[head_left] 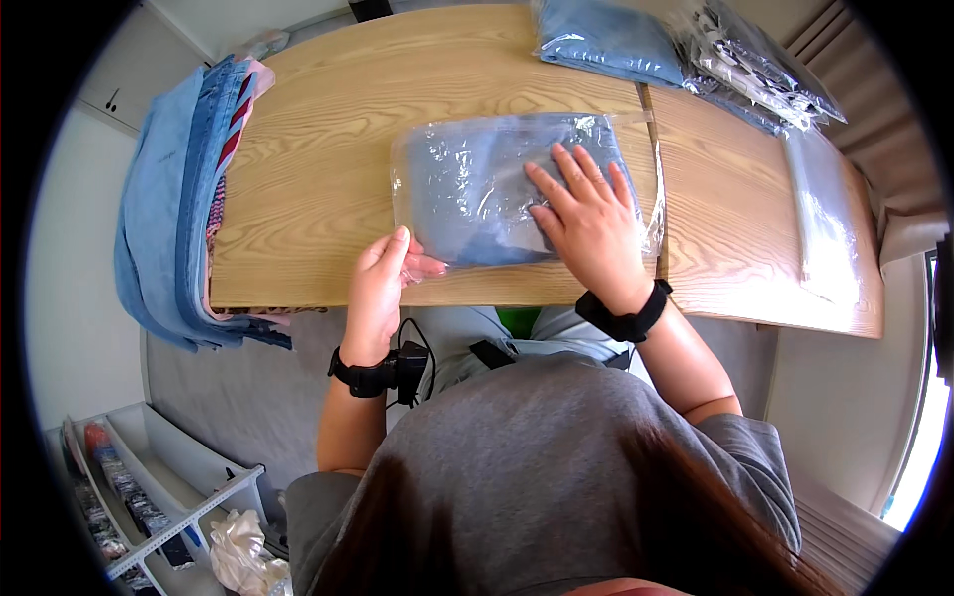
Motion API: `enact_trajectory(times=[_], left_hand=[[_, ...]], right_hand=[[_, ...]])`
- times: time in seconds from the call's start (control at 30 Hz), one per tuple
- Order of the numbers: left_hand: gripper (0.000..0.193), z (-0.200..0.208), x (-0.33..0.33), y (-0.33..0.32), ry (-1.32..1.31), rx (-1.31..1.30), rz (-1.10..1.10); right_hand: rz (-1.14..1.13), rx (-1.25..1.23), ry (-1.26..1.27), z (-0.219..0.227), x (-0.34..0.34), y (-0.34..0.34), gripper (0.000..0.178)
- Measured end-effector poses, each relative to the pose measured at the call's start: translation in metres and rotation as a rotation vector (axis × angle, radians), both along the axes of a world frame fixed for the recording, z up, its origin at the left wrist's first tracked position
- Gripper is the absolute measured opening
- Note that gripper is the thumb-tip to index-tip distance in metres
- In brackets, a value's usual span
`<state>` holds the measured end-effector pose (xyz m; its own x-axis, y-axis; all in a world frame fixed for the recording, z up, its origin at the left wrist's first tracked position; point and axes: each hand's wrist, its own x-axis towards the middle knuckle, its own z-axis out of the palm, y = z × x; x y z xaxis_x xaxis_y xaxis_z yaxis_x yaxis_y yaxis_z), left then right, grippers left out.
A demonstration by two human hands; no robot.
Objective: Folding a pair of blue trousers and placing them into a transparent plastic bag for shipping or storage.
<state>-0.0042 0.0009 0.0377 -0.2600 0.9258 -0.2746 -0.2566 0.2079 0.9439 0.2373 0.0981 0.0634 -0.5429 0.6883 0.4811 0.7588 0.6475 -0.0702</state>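
In front of me a clear plastic bag [400,184] lies flat on the wooden table, close to its near edge. Inside it is a folded light-blue garment [467,184] that looks like denim. Thumb and fingers of my left hand [383,283] pinch the bag's near left corner. My right hand [593,223] rests flat on top, fingers spread over the right half of the garment. Loose clear film from the bag sticks out past the garment on the right.
Blue garments [164,209] hang over the table's [328,89] left end. At the far right sit a bagged blue garment [611,50] and other bagged clothes [760,70]. Flat clear bags [825,219] lie along the right side. A grey divided bin [179,447] stands low at left.
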Motion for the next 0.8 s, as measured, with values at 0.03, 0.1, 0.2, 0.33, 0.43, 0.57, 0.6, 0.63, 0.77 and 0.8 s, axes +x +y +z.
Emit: enact_trajectory(times=[0.03, 0.1, 0.2, 0.33, 0.43, 0.57, 0.6, 0.63, 0.77, 0.8], left_hand=[[0.032, 0.001, -0.002, -0.002, 0.015, -0.036, 0.002], [0.033, -0.001, -0.011, -0.003, 0.022, -0.084, -0.017], [0.035, 0.009, -0.018, -0.002, -0.059, -0.179, -0.067], [0.03, 0.016, -0.024, -0.004, 0.126, -0.119, 0.189], [0.012, 0.035, -0.016, 0.005, 0.987, 0.437, 0.312], [0.034, 0.091, 0.038, 0.034, 1.423, 0.749, -0.459], [0.046, 0.086, 0.039, 0.046, 1.548, 0.748, -0.609], [0.054, 0.078, 0.035, 0.056, 1.661, 0.734, -0.668], [0.074, 0.049, 0.011, 0.079, 1.804, 0.709, -0.788], [0.077, 0.04, 0.007, 0.083, 1.788, 0.687, -0.789]], right_hand=[[-0.022, -0.003, -0.018, 0.001, 0.003, 0.004, 0.042], [-0.017, -0.005, -0.019, -0.002, 0.008, 0.01, 0.043], [0.004, -0.021, -0.022, -0.001, 0.01, 0.012, 0.043], [0.02, -0.036, -0.024, 0.0, 0.012, 0.015, 0.043], [0.003, -0.01, -0.033, 0.0, 0.01, 0.017, 0.042], [0.046, -0.018, -0.081, 0.011, 0.007, 0.019, 0.041], [0.065, -0.038, -0.106, 0.014, 0.006, 0.022, 0.041], [0.071, -0.005, -0.18, 0.016, 0.005, 0.026, 0.043], [0.265, -0.047, -0.293, 0.008, 0.015, 0.047, 0.048], [0.268, -0.047, -0.293, 0.007, 0.015, 0.051, 0.048]])
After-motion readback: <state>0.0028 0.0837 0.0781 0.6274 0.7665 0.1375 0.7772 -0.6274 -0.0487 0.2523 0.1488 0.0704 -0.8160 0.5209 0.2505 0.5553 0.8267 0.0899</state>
